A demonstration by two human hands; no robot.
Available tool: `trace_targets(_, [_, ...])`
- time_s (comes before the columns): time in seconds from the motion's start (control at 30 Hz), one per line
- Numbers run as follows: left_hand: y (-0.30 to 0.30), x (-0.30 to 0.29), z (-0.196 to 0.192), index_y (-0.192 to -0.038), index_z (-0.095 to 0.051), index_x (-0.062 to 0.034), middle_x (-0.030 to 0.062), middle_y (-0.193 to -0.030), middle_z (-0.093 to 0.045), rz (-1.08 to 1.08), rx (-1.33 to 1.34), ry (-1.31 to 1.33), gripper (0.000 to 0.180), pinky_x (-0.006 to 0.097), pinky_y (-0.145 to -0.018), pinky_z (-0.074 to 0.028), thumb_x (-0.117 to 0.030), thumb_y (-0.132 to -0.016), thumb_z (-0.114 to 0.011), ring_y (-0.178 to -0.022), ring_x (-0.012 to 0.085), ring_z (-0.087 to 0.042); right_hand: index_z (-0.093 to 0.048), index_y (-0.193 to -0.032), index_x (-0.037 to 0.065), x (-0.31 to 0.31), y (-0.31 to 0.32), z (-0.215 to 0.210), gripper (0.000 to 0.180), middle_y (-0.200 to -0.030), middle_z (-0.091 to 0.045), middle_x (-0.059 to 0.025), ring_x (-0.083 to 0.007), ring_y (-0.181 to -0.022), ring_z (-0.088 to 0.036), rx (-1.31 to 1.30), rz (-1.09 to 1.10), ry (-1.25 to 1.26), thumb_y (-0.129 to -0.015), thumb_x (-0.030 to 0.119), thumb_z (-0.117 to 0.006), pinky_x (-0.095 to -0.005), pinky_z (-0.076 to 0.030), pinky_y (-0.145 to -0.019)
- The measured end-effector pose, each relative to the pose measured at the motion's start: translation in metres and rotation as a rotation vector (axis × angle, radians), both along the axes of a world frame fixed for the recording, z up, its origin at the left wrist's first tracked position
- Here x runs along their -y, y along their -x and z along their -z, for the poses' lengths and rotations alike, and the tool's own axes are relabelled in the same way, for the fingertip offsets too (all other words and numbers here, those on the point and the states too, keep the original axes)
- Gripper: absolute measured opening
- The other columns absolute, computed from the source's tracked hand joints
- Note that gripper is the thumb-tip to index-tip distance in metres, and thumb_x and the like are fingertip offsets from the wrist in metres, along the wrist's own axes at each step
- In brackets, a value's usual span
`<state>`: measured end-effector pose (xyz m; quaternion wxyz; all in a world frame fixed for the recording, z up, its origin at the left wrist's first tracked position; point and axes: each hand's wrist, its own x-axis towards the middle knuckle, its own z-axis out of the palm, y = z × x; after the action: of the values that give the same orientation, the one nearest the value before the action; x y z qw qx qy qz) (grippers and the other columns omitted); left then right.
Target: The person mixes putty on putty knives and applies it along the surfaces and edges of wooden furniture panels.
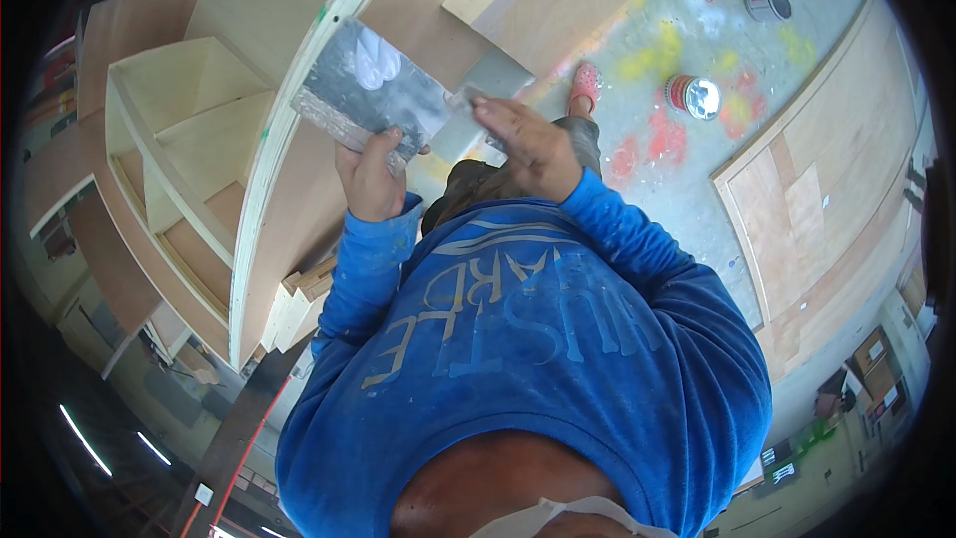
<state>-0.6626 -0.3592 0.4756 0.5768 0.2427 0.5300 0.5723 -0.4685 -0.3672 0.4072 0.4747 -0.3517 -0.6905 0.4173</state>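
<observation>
At the far left, a pale wooden cabinet frame [184,120] with open compartments stands beyond a long, curved wooden panel [284,229], whose whitish edge sweeps down past the person's left side. Just right of that edge, the left hand [374,171] grips a broad grey putty plate [393,90] by its smeared near edge, thumb on top, holding it tilted in front of the body. A smooth mound of white putty [374,60] sits on the plate's upper part, with thinner smears around it. At the plate's right side is a flat greyish scraper [462,124], held in the right hand [530,144] with the fingers stretched along it; the scraper overlaps the plate's right edge in the view, though whether the two touch cannot be told. Below both hands spreads the person's blue long-sleeved shirt [518,339], spotted with pale marks. Further right, a pink clog [586,86] rests on the grey floor [637,154], which is splashed with red and yellow. Beyond it stands an open can [694,97] with bright white contents, then a grey can [768,3], and a large plywood panel [827,199] at the far right.
</observation>
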Motion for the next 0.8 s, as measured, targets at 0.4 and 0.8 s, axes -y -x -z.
trace_targets(0.4, [0.004, -0.004, -0.022, -0.111, -0.045, 0.0036, 0.0153, -0.096, -0.056, 0.080, -0.580, -0.323, 0.039, 0.033, -0.057, -0.051, 0.004, -0.072, -0.054, -0.078, 0.0215, -0.059, -0.062, -0.101, 0.007, -0.023, -0.006, -0.032, 0.042, -0.107, -0.060, -0.0092, -0.0286, -0.100, -0.053, 0.353, 0.013, -0.287, -0.060, -0.001, -0.057, -0.0372, -0.045, -0.085])
trace_targets(0.8, [0.036, 0.020, -0.021, -0.117, -0.040, 0.0039, 0.0168, -0.103, -0.054, -0.132, -0.120, -0.166, 0.046, 0.039, -0.063, -0.053, 0.005, -0.072, -0.050, -0.087, 0.0269, -0.058, -0.055, -0.096, -0.006, -0.049, -0.032, 0.112, 0.022, -0.090, -0.062, -0.0135, -0.0223, -0.079, -0.062, -0.841, 0.459, 1.134, -0.074, -0.008, -0.050, -0.0354, -0.051, -0.073])
